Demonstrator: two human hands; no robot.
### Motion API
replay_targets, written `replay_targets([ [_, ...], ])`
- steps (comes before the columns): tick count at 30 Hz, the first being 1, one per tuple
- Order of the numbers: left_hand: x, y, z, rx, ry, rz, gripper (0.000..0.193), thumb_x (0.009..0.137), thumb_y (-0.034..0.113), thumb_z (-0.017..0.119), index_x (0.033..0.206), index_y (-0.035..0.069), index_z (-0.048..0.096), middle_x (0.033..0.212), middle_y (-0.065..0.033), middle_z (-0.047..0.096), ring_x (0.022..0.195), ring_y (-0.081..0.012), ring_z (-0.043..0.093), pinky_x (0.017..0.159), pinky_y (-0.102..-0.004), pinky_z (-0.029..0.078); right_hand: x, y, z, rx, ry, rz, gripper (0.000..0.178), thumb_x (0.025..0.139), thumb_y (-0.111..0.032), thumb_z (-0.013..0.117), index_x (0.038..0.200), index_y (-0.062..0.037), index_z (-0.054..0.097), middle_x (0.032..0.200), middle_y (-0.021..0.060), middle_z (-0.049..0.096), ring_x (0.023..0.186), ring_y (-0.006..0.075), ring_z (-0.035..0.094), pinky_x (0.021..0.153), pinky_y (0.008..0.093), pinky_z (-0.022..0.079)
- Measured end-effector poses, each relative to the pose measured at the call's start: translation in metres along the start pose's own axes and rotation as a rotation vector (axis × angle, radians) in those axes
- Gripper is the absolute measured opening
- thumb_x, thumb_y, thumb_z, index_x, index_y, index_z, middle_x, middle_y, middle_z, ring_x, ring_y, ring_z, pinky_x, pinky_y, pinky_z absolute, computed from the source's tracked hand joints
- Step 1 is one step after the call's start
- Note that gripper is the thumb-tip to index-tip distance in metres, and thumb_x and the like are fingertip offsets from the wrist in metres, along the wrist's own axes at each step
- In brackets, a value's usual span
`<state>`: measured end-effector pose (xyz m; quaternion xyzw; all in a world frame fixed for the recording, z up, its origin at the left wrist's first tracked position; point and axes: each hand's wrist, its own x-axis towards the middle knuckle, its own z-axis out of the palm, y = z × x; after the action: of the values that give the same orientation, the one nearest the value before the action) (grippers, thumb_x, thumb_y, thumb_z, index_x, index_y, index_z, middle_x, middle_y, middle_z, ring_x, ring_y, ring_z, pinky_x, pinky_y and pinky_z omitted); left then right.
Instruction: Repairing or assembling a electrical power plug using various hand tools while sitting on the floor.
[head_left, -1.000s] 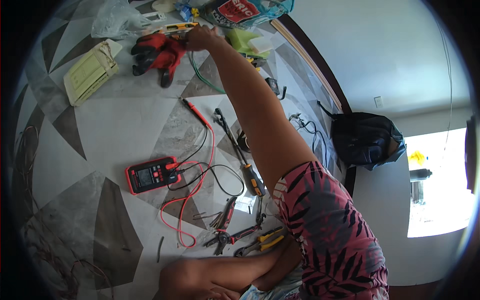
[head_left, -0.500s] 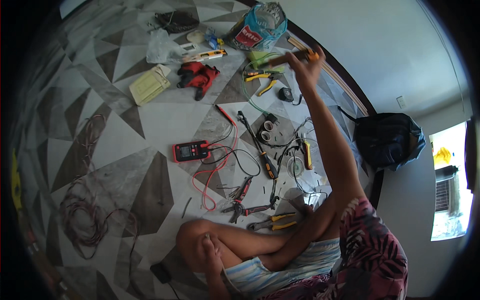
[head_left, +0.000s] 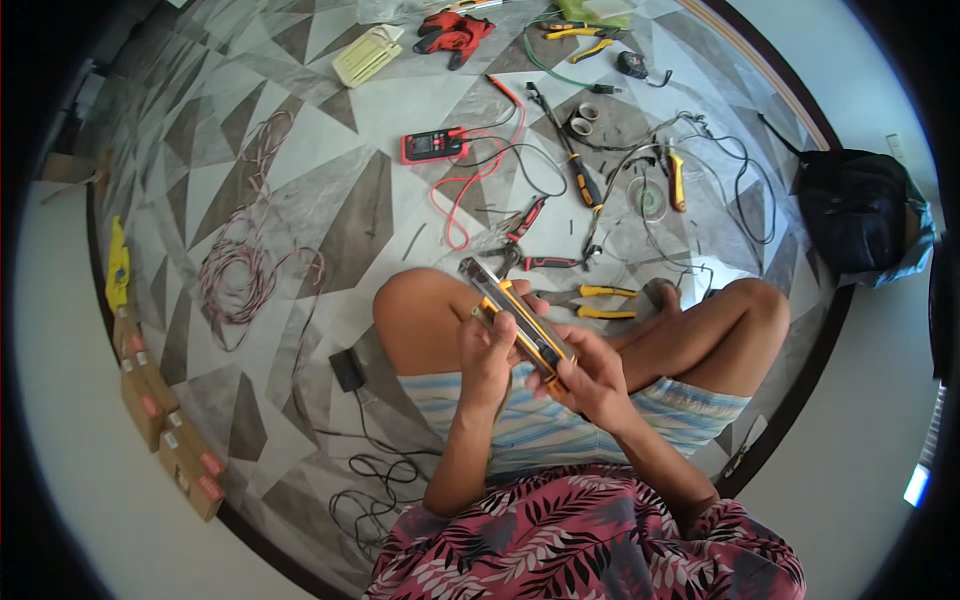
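Note:
A long yellow-and-black utility knife (head_left: 524,322) lies slantwise over my lap, its grey end pointing up and left. My left hand (head_left: 486,358) grips it around the middle, thumb on top. My right hand (head_left: 594,372) holds its lower end, with the thumb pressed on the handle. I cannot make out whether any blade is out. Just beyond my hands, yellow-handled pliers (head_left: 606,302) lie by my crossed legs. Red-and-black pliers (head_left: 524,248) rest open farther off.
A red-and-black multimeter (head_left: 432,146) lies ahead with its leads. Near it are a long screwdriver-like tool (head_left: 584,180), tape rolls (head_left: 582,120) and a yellow-red cutter (head_left: 677,182). Coiled wire (head_left: 240,270) and boxes (head_left: 180,440) are left; a black backpack (head_left: 858,212) stands right.
My right hand has come back from the far right with the knife. My left hand has left my knee and now holds it too. The view has tilted down toward my lap.

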<state>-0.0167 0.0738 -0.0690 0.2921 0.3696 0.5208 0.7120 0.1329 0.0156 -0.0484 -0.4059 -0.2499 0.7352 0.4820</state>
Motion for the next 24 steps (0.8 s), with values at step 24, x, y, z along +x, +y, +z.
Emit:
replay_targets([
  [24,-0.045,-0.014,0.042,0.138,-0.26,-0.056,0.059,0.101,0.049,0.037,0.134,0.0,0.04,0.102,-0.0104,0.06,0.063,-0.0043,0.053,0.048,-0.0162,0.038,-0.063,-0.001,-0.031,-0.089,-0.097,-0.035,0.045,0.098,-0.021,0.055,0.132,0.0055,0.044,0.102,0.014,0.064,0.087,0.0203,0.068,0.076,0.0309,0.056],
])
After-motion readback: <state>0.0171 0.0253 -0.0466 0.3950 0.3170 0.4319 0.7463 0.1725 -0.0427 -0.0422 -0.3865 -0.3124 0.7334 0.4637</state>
